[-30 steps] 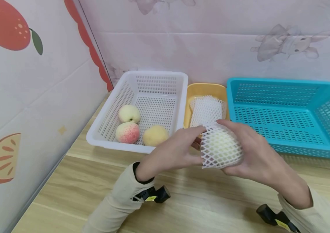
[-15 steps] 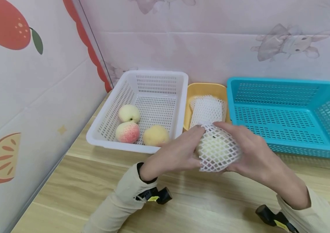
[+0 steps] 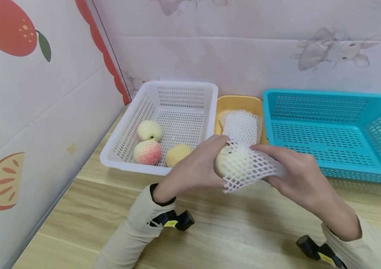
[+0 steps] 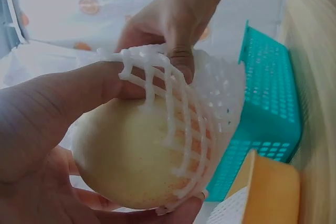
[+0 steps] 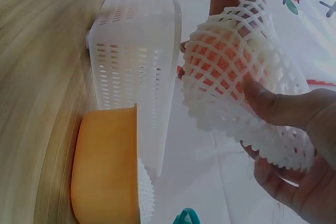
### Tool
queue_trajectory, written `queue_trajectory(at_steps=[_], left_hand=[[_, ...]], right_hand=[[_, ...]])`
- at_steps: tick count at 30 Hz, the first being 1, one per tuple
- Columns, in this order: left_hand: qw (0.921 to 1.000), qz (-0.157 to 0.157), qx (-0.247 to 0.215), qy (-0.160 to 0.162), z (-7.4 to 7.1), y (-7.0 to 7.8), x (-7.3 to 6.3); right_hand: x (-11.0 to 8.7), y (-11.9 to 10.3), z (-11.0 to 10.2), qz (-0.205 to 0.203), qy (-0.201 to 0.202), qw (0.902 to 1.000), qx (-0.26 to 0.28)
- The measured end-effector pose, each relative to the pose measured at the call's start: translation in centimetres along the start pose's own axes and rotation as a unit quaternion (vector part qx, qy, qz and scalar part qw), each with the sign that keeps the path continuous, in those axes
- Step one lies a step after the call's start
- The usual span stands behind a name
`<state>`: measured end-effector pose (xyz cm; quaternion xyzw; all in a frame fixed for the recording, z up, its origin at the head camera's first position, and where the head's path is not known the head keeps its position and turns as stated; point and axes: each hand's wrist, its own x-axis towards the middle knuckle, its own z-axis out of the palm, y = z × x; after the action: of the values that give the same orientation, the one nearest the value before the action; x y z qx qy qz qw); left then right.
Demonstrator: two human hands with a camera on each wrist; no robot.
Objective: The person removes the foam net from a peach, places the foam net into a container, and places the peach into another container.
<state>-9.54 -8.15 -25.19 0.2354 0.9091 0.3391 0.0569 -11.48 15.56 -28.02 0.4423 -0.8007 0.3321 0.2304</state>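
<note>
A pale yellow peach [image 3: 223, 161] with a reddish blush is partly inside a white foam net sleeve [image 3: 255, 166], held above the table between both hands. My left hand [image 3: 198, 164] grips the peach's uncovered side, thumb and fingers curled round it; in the left wrist view, the bare peach [image 4: 121, 150] fills the palm. The net's open edge lies across the fruit. My right hand [image 3: 301, 179] pinches the sleeve's other end, where the net stretches off the peach. In the right wrist view, its thumb presses on the net [image 5: 223, 77], with red skin showing through the mesh.
A white basket [image 3: 158, 170] on the left contains 3 peaches. Beside it, a yellow tray [image 3: 240, 100] carries more white foam nets [image 3: 240, 125]. On the right stands a turquoise basket [image 3: 314, 142]. Walls close off the back and left of the wooden table [image 3: 76, 216].
The peach has shifted left and now shows bare on its left side. My right hand has moved slightly right, stretching the net sleeve away from the fruit.
</note>
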Motion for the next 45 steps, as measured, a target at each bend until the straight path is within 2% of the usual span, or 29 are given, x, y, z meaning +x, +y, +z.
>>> queue_trajectory(at_steps=[7, 11, 15, 21, 27, 31, 33, 39, 45], left_hand=[[0.9987, -0.03, 0.008, 0.04, -1.7, -0.3, -0.6], [0.9969, -0.038, -0.002, 0.069, -2.5, -0.7, -1.0], [0.9941, -0.051, 0.001, 0.096, -3.2, -1.2, -1.2], [0.99, -0.089, -0.007, 0.11, -3.9, -1.8, -1.6], [0.9886, -0.088, 0.0, 0.123, -4.6, -2.2, -1.7], [0.9885, -0.08, 0.002, 0.128, -4.8, -2.3, -1.7], [0.9885, -0.075, 0.003, 0.131, -4.9, -2.2, -1.7], [0.9884, -0.058, -0.002, 0.14, -5.1, -2.3, -1.9], [0.9866, -0.069, 0.006, 0.148, -5.5, -2.2, -2.2]], right_hand=[[-0.2, 0.8, -0.3, 0.008, 0.043, 0.9988, 0.022], [-0.2, 1.2, -0.6, 0.018, 0.06, 0.998, 0.009], [0.1, 1.5, -0.6, 0.053, 0.079, 0.9952, -0.025], [1.2, 1.7, 0.7, 0.098, 0.137, 0.9841, -0.057], [2.8, 1.6, 2.6, 0.11, 0.206, 0.9708, -0.055], [3.7, 1.4, 3.8, 0.102, 0.198, 0.9726, -0.066], [4.1, 1.4, 4.5, 0.11, 0.187, 0.973, -0.079], [5.0, 1.9, 7.5, 0.154, 0.121, 0.9741, -0.114], [5.4, 2.9, 9.7, 0.13, 0.096, 0.9768, -0.14]])
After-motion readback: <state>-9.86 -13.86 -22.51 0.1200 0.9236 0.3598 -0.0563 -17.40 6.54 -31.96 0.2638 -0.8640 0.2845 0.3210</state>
